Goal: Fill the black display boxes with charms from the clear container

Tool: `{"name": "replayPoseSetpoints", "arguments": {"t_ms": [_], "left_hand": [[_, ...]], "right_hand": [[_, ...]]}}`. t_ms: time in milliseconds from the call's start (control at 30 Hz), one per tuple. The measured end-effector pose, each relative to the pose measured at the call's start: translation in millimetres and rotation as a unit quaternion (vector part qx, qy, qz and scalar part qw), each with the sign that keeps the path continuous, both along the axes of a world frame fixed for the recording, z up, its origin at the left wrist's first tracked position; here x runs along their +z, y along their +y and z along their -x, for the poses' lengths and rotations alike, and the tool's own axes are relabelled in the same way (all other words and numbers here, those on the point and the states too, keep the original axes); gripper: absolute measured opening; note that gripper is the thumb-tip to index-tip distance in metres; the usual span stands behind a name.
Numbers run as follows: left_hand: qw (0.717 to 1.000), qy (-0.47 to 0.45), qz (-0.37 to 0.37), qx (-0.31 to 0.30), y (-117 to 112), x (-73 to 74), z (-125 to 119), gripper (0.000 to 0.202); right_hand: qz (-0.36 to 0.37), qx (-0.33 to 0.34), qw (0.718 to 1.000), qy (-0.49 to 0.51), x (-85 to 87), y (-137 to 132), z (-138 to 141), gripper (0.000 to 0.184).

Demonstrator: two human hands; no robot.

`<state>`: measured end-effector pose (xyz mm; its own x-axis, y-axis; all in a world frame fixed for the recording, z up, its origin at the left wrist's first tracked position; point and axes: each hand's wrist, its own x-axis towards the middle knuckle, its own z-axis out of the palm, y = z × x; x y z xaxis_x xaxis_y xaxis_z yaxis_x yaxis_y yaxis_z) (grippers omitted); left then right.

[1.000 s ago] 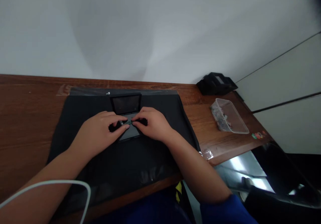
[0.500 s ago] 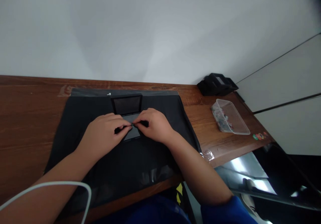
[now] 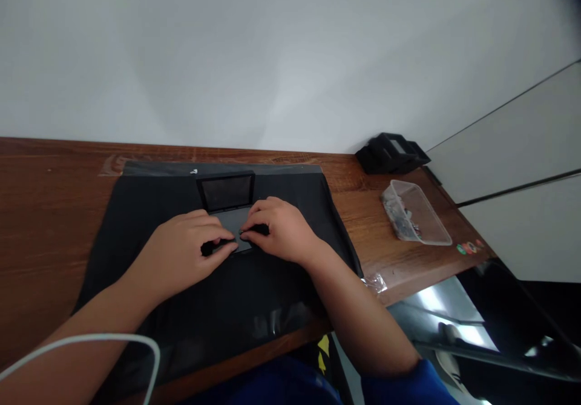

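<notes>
A small black hinged case (image 3: 227,192) stands open on the black mat, its framed lid tilted up at the back and its grey flat half (image 3: 232,218) lying toward me. My left hand (image 3: 186,249) rests at the left of that grey half, thumb and fingertips drawn close together; whatever they may hold is too small to make out. From the right, my right hand (image 3: 282,230) pinches a tiny dark greenish piece (image 3: 241,232) over the grey surface. The fingertips of both hands are a small gap apart. My hands cover the sides of the grey half.
The black mat (image 3: 272,290) lies on a brown wooden table (image 3: 45,229) against a pale wall. At the right stand a clear plastic tub (image 3: 429,214) with small bagged parts and a black object (image 3: 391,153). A white cable (image 3: 104,336) arcs over my left forearm.
My hands' fingertips, formerly meeting over the grey half, have moved slightly apart. The left fingertips have come lower, toward the near edge. The small piece stays at the right fingertips.
</notes>
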<state>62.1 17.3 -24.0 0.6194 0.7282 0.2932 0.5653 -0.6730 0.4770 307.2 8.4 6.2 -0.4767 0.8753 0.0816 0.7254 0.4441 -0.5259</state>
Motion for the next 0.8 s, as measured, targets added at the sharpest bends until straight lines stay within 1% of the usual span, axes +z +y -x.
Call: {"name": "replayPoseSetpoints", "arguments": {"t_ms": [100,133,233,333,367,400,467,533,600,633,700,800], "left_hand": [[1.0,-0.003,0.016,-0.006,2,-0.2,1,0.028],[1.0,-0.004,0.021,-0.013,3,0.0,1,0.028],[0.999,-0.017,0.023,-0.016,2,2.1,0,0.029],[0.998,-0.062,-0.001,0.027,0,5.9,0,0.026],[0.995,-0.083,-0.013,0.047,-1,7.3,0,0.024],[0.992,-0.101,-0.028,0.066,-2,8.7,0,0.023],[0.986,-0.128,-0.057,0.095,-3,11.4,0,0.019],[0.98,-0.148,-0.089,0.095,-3,13.4,-1,0.014],[0.977,-0.167,-0.114,0.075,-3,14.7,-2,0.009],[0.975,-0.173,-0.122,0.065,-4,15.1,-3,0.007],[0.974,-0.175,-0.133,0.058,-5,15.5,-3,0.007],[0.974,-0.169,-0.136,0.066,-6,15.6,-3,0.008]], "right_hand": [[-0.007,-0.043,0.999,-0.005,3.9,0,-1,0.04],[-0.008,-0.055,0.998,-0.003,4.9,0,-1,0.048],[-0.005,-0.077,0.997,0.018,6.2,0,-2,0.06],[-0.006,-0.069,0.995,0.073,5.2,-2,-1,0.079],[-0.008,-0.059,0.993,0.098,4.5,-3,0,0.081],[-0.009,-0.047,0.991,0.125,3.6,-3,1,0.079],[-0.005,-0.026,0.984,0.177,1.6,-5,4,0.062],[0.007,-0.018,0.975,0.223,-0.5,-6,8,0.039],[0.021,-0.027,0.965,0.261,-2.7,-7,11,0.023],[0.027,-0.033,0.96,0.278,-3.7,-7,13,0.02],[0.043,-0.044,0.949,0.31,-5.7,-7,16,0.02],[0.093,-0.058,0.929,0.355,-8.4,-7,19,0.031]]}}
